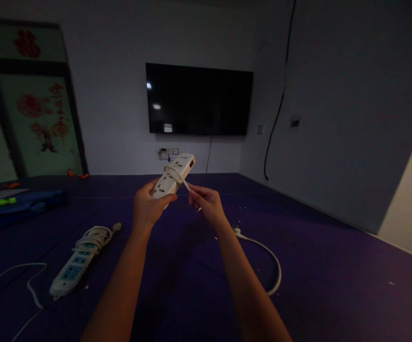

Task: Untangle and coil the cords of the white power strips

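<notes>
My left hand (148, 205) grips the near end of a white power strip (175, 175), held up in front of me and tilted up to the right. Its white cable (267, 256) is looped once around the strip's body. My right hand (206, 202) pinches that cable just right of the strip. The rest of the cable trails down past my right forearm and curves over the purple floor, with its plug (237, 231) lying beside my right wrist.
A second power strip (76, 266) with its cord bundled around it lies on the purple floor (334, 275) at lower left. A loose white cable (31, 285) lies further left. A blue bag (17, 204) sits at far left. A dark wall television (199, 99) faces me.
</notes>
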{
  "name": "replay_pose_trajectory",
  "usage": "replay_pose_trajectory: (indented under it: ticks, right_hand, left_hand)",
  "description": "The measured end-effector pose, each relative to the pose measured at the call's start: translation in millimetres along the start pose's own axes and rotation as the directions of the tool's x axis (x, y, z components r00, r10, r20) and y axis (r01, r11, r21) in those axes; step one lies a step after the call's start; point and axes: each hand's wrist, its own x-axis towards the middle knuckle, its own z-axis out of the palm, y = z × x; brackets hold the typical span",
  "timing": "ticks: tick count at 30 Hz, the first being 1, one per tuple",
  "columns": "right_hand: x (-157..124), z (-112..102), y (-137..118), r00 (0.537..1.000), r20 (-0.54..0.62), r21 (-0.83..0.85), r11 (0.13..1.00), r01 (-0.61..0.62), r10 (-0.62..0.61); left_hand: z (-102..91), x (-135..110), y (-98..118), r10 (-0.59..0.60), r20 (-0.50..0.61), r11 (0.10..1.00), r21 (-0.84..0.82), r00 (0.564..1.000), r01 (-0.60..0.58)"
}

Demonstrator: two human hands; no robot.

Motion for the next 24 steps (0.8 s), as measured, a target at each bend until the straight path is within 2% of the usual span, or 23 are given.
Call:
replay_pose_trajectory:
  ticks: [3,6,11,14,16,19,22,24]
  right_hand:
    - [-1,-3,-1,1.0,0.001,-0.051,0.999,-0.009,0.009]
    - [-3,-8,0,0.997,0.066,-0.131,0.991,-0.027,0.036]
    - [-5,-17,10,0.998,0.042,-0.247,0.969,-0.025,0.036]
    - [-4,-24,17,0.999,0.021,-0.319,0.947,-0.031,0.04]
    - [-4,-31,22,0.999,0.018,-0.369,0.929,-0.034,0.044]
    - [-6,-44,26,0.999,0.008,-0.482,0.875,-0.031,0.039]
    - [-9,-53,23,0.998,-0.005,-0.554,0.831,-0.048,0.055]
    - [-10,-54,16,0.996,0.018,-0.598,0.799,-0.056,0.083]
  left_hand:
    - [-0.8,-2,7,-0.028,-0.011,0.988,-0.154,1.0,0.026]
    - [-5.7,-2,14,-0.05,0.03,0.939,-0.34,0.998,0.057]
    - [-24.3,-2,21,0.009,0.197,0.85,-0.518,0.98,0.096]
    - [-37.1,-2,20,0.067,0.348,0.831,-0.538,0.935,0.141]
    - [-44.3,-2,17,0.09,0.489,0.85,-0.492,0.867,0.189]
    - [-51.8,-2,13,0.087,0.686,0.902,-0.361,0.722,0.234]
    - [-54.8,-3,13,0.065,0.808,0.955,-0.221,0.585,0.199]
    - [-54.4,-4,15,0.024,0.883,0.983,-0.107,0.469,0.151]
